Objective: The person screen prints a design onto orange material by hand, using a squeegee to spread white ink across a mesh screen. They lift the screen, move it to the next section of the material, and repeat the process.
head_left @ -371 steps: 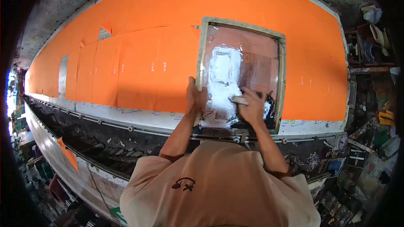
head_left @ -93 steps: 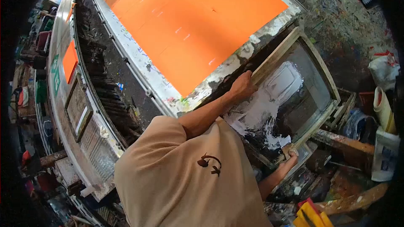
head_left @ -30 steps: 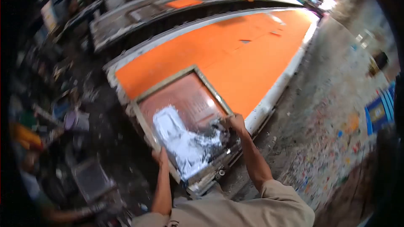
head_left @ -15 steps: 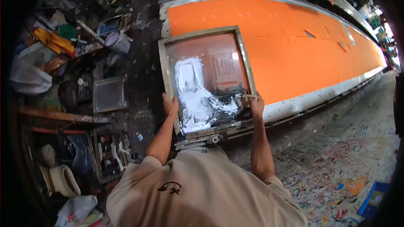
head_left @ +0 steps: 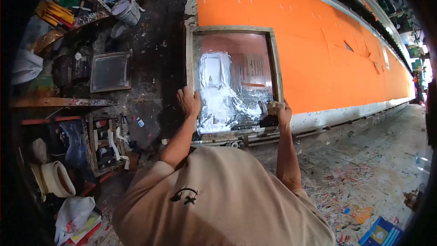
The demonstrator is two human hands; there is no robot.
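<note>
A wooden-framed printing screen [head_left: 277,68] lies over the near end of a long table covered in orange sheeting [head_left: 318,64]. White ink [head_left: 218,95] is smeared across the left and lower part of its mesh, and darker streaks show at the lower right. My left hand [head_left: 189,102] grips the left side of the frame, fingers around the edge. On the opposite side, my right hand [head_left: 285,115] is closed at the lower right of the frame. Right beside its fingers, a small wooden block [head_left: 274,107] sits at the frame's inner edge.
To the left, a smaller framed screen [head_left: 110,72] lies on the dark floor, with a paint-stained bucket [head_left: 127,12] beyond it. Cluttered shelving [head_left: 63,103] and a white plastic bag [head_left: 75,216] stand nearer. A blue packet [head_left: 381,233] lies on the paint-spattered floor at right.
The screen has turned from tilted to nearly square with the table's end, both hands still on its sides. My view has also shifted, so the surroundings at left appear higher.
</note>
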